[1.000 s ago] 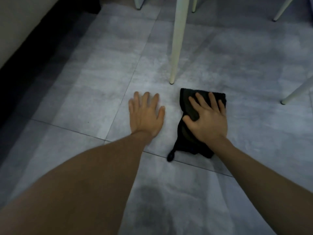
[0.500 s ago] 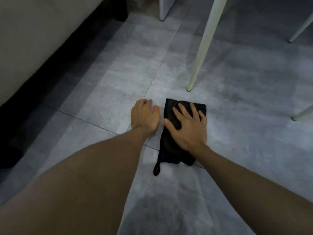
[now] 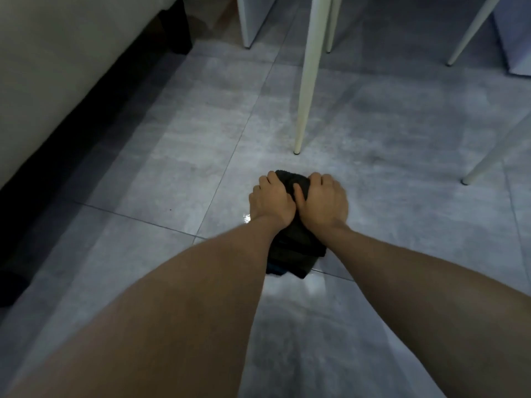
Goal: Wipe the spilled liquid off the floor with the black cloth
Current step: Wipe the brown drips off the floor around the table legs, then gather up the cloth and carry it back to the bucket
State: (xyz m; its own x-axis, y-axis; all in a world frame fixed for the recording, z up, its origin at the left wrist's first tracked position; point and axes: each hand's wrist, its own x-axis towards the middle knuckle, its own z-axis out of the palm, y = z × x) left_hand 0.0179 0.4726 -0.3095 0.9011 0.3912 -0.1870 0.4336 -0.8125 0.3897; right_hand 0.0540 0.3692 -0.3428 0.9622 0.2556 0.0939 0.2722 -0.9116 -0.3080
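Observation:
The black cloth [image 3: 297, 249] lies folded on the grey tiled floor [image 3: 184, 156], just in front of a white chair leg. My left hand [image 3: 271, 201] and my right hand [image 3: 323, 201] sit side by side on its far end, fingers curled around the cloth's front edge. The cloth's near end sticks out between my forearms. A small wet glint [image 3: 246, 218] shows on the tile just left of my left wrist, and a faint shiny patch [image 3: 314, 285] lies below the cloth.
A white chair leg [image 3: 306, 81] stands right behind the cloth. Other white legs are at the right [image 3: 488, 156] and far back [image 3: 471, 30]. A light sofa with a dark base [image 3: 71, 67] runs along the left. White furniture panels [image 3: 253, 18] stand at the back.
My left hand moved off the bare tile onto the cloth beside my right hand. Both hands went from flat to curled on the cloth, which now looks bunched narrower.

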